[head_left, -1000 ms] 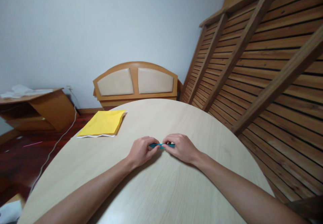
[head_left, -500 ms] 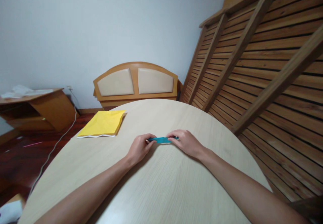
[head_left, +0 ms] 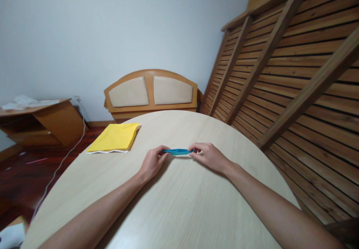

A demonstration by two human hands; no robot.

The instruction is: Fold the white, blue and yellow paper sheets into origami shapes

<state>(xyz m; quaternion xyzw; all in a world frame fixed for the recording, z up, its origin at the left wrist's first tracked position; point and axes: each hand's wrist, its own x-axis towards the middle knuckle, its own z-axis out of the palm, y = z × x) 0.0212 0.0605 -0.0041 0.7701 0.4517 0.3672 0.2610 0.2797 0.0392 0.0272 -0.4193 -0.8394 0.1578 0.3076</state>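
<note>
A narrow piece of folded blue paper, tapering towards both ends, is stretched between my hands just over the round table. My left hand pinches its left end between thumb and fingers. At the other end, the thumb and fingertips of my right hand are closed on the paper. The middle of the paper bulges slightly, with a lighter lower side facing me. Both its tips are partly hidden by my fingers.
A stack of yellow paper with a white sheet under it lies at the table's left edge. Behind stands a padded headboard. Wooden slats lean along the right. A desk and a cable are left.
My hands have moved slightly apart, towards the ends of the blue paper, and more of its length shows. The paper is a little higher in view and looks narrower.
</note>
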